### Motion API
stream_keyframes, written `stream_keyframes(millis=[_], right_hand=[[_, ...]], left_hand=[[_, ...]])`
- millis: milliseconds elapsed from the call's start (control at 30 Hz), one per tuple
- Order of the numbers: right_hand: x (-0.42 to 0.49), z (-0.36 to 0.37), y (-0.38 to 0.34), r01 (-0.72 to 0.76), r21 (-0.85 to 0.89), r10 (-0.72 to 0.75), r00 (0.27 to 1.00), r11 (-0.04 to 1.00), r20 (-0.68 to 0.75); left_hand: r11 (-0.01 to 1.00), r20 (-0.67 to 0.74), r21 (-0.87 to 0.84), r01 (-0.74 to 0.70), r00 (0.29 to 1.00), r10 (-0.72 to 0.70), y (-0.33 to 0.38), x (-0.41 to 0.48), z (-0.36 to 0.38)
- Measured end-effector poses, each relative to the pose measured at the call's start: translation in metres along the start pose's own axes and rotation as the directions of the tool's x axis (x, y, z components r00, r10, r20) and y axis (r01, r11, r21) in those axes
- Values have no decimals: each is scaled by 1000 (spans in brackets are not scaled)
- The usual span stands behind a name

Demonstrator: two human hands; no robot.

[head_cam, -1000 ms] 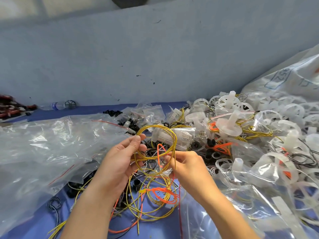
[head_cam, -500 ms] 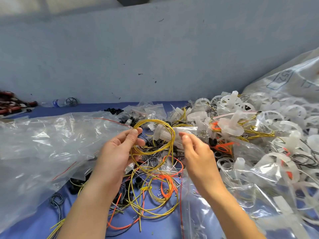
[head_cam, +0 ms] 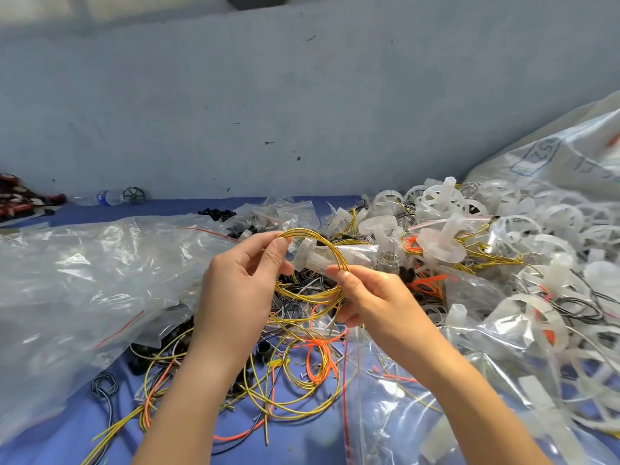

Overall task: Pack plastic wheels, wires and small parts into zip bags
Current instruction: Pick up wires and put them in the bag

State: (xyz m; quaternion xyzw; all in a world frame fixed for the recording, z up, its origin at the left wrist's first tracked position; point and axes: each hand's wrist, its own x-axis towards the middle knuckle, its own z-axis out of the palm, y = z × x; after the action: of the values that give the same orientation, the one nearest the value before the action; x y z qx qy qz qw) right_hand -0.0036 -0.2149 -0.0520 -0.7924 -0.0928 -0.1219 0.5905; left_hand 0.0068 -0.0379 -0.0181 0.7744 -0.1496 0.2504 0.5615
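Coiling step — left hand (head_cam: 240, 286) and right hand (head_cam: 370, 298) both pinch yellow wire loop (head_cam: 315, 263). Next, likely — keep coil tight, find open zip bag (head_cam: 419, 407).

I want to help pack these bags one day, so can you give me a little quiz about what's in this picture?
1. True or false: the left hand and the right hand both hold the yellow wire coil.
2. Pick one: where is the pile of white plastic wheels? A) left of the hands B) right of the hands C) inside the coil
3. Fill the gap: a loose bundle of wire lying on the blue table below the hands is ____ in colour.

Key: 1 true; 2 B; 3 orange.
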Motion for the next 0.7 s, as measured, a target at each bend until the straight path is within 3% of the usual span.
stream_keyframes(millis=[367,600,700], right_hand=[[-1,1,1,-119,219,95,988,968,119],[-2,5,-5,-3,158,-3,999,988,36],[-3,8,-6,-55,248,62,998,967,-17]], left_hand=[[999,-48,-24,25,999,-26,0,0,1],[995,95,47,-92,992,87,3,-1,5],[1000,55,-11,12,998,-11,-2,0,7]])
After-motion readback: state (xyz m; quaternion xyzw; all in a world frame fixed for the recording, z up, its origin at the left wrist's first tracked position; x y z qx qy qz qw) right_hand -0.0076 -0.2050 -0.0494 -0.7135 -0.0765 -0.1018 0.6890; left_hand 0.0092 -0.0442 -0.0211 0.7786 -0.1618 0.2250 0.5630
